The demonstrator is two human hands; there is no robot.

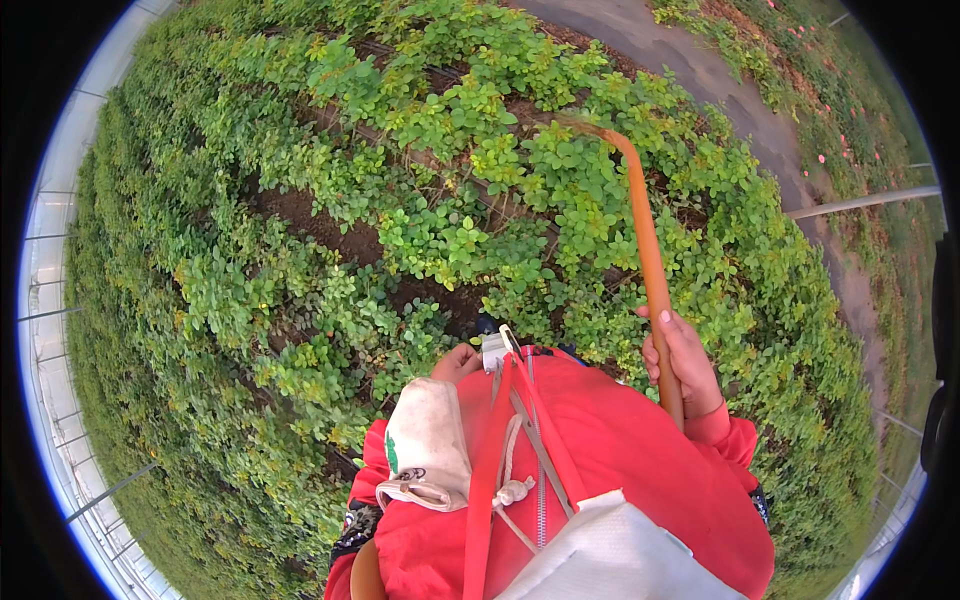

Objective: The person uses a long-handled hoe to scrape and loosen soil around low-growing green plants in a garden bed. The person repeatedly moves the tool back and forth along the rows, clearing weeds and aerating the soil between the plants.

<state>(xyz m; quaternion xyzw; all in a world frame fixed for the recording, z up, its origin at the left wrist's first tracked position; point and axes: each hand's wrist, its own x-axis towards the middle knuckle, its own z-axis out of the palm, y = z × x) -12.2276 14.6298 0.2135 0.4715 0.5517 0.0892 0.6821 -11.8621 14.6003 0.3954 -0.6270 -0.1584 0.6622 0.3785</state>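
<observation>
My right hand [681,358] is wrapped around a long orange-brown tube or rod [646,225], right of my body. Its far end bends left over the plants and fades into a brownish blur, so the tip cannot be made out. In front of my belly, my left hand [457,364] shows curled fingers, partly hidden by my red jacket [615,435]. Whether it holds anything cannot be seen. Beside it a white and metal clip [499,349] sits at the end of a red strap [487,480]. An off-white cloth item [426,427] with a green mark lies against my chest.
Dense leafy bushes [442,240], probably roses, surround me, with patches of dark soil [322,225] between. A grey path [720,97] curves along the right, with pink flowers beyond. A metal pole [862,202] crosses it. Translucent greenhouse walling [52,300] stands at left.
</observation>
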